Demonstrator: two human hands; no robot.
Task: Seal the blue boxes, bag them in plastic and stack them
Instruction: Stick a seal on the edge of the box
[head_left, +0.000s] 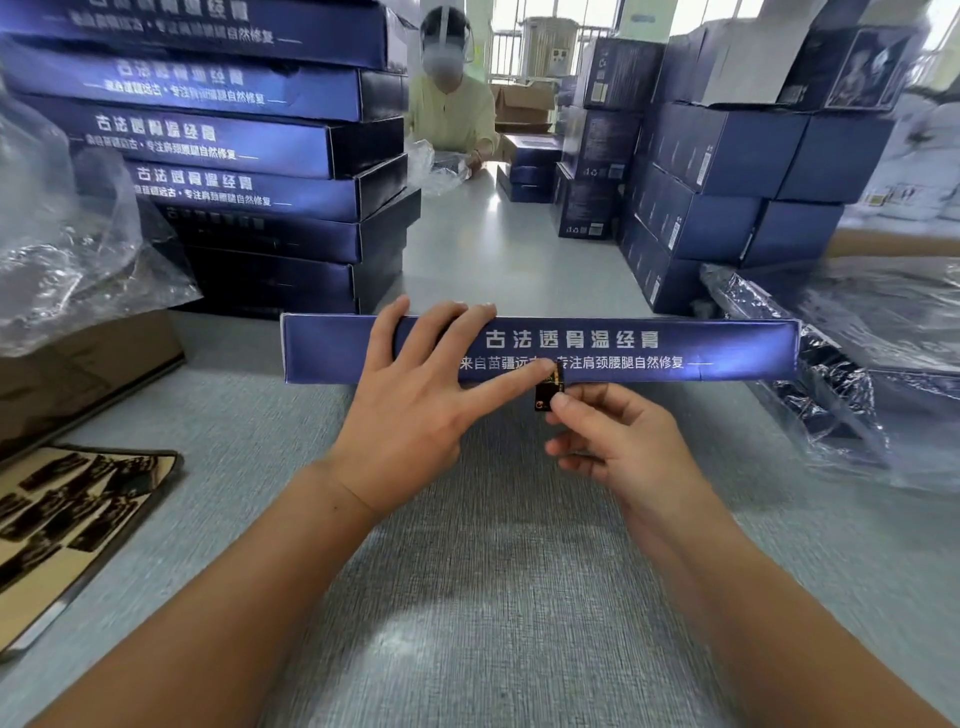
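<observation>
A flat blue box (649, 351) with white lettering lies on the grey table, its long side facing me. My left hand (415, 400) rests on that side with straight fingers, and its index fingertip presses the top of a small black and gold seal sticker (550, 392) at the box's lower edge. My right hand (618, 441) pinches the sticker's lower end between thumb and forefinger. The sticker's upper end lies on the box face; the lower end hangs off it.
A tall stack of blue boxes (249, 156) stands at the back left, crumpled plastic bags (78, 260) beside it. A sheet of seal stickers (67, 509) lies at the left. Bagged boxes (857, 364) lie right, with stacked cartons (727, 171) behind. A person (452, 104) works opposite.
</observation>
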